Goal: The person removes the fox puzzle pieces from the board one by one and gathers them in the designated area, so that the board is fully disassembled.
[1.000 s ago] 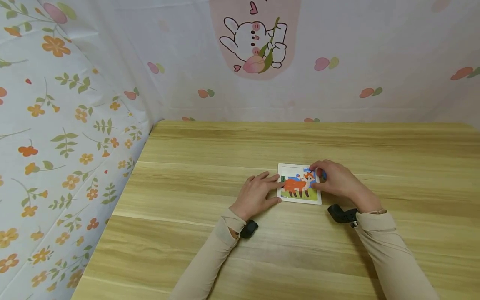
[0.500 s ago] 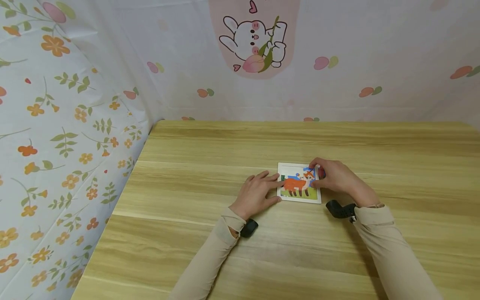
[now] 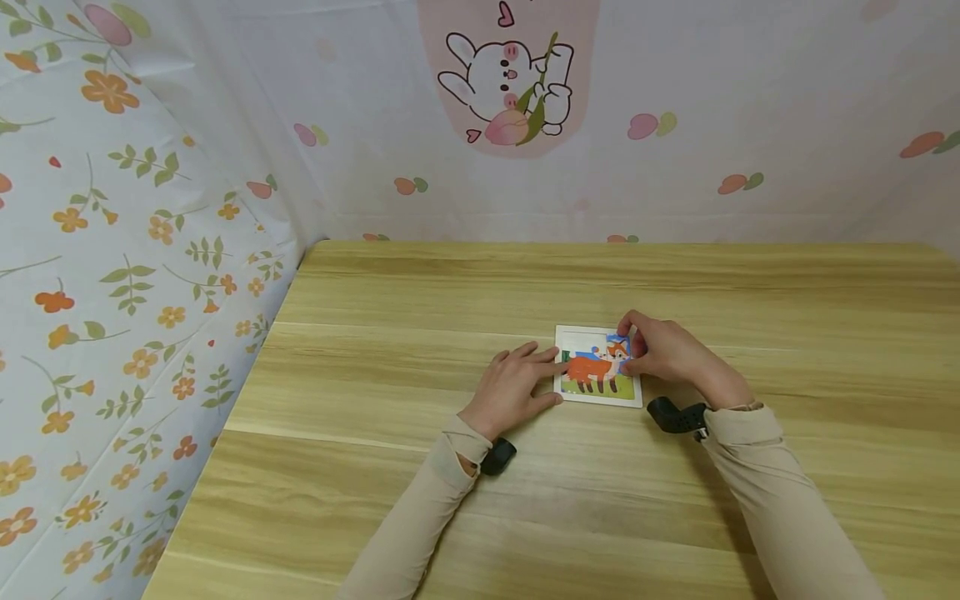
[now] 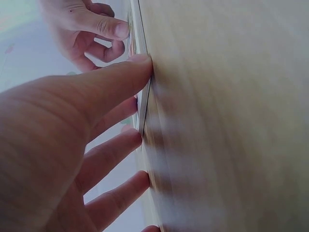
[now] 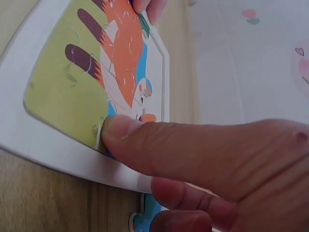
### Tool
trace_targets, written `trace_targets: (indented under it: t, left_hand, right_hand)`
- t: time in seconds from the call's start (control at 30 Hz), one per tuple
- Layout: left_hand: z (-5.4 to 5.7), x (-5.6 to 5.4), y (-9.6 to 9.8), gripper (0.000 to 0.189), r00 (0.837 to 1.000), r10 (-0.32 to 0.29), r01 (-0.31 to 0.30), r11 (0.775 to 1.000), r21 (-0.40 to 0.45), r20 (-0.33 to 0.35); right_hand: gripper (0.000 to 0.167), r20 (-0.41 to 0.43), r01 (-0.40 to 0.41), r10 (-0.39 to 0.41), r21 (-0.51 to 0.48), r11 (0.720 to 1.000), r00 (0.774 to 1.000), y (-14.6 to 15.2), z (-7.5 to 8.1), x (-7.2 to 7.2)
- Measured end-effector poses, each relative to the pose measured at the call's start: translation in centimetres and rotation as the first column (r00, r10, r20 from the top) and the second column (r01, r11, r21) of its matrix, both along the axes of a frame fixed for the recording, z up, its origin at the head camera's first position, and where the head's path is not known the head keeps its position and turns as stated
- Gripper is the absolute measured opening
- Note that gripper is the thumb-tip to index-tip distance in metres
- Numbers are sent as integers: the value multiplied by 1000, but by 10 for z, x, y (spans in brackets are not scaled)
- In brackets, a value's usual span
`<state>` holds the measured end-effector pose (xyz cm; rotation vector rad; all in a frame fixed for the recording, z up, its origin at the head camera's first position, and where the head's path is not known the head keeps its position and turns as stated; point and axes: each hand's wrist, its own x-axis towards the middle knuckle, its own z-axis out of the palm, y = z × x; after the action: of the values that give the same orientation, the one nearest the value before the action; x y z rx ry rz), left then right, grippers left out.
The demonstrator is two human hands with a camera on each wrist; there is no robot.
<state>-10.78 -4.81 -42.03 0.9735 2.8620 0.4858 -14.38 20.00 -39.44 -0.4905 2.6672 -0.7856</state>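
Wooden tabletop (image 3: 420, 287) extending past every edge of the fox puzzle (image 3: 592, 372), left hand (image 3: 513, 387) spread at its left rim, right hand (image 3: 667, 354) pressing its right side by thumb, curled fingers gripping a blue piece (image 5: 145, 219), mostly hidden.

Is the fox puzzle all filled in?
No, it's only partly full: above the fox, the puzzle's white frame shows a bare patch without pieces.

The right hand's (image 3: 671, 354) thumb covers part of the puzzle board (image 3: 600, 403) by the fox's head, and a loose blue piece (image 5: 148, 209) is mostly hidden among its fingers, so I can't make out its print. From the left wrist, the board is edge-on, its picture unreadable, the tabletop (image 4: 231, 121) blurred; overhead, both sleeves (image 3: 408, 525) run off the bottom.
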Motion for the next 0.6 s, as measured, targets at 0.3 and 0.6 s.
trace_targets:
  t: [0.3, 0.6]
  left_hand:
    - [-1, 0, 0, 46, 1000, 1, -1, 1000, 1, 1]
    - [1, 0, -1, 46, 1000, -5, 5, 1000, -1, 9]
  right_hand:
    - [44, -99, 20, -19, 12, 1000, 995, -1, -1, 3]
    - [46, -130, 12, -11, 6, 1000, 991, -1, -1, 3]
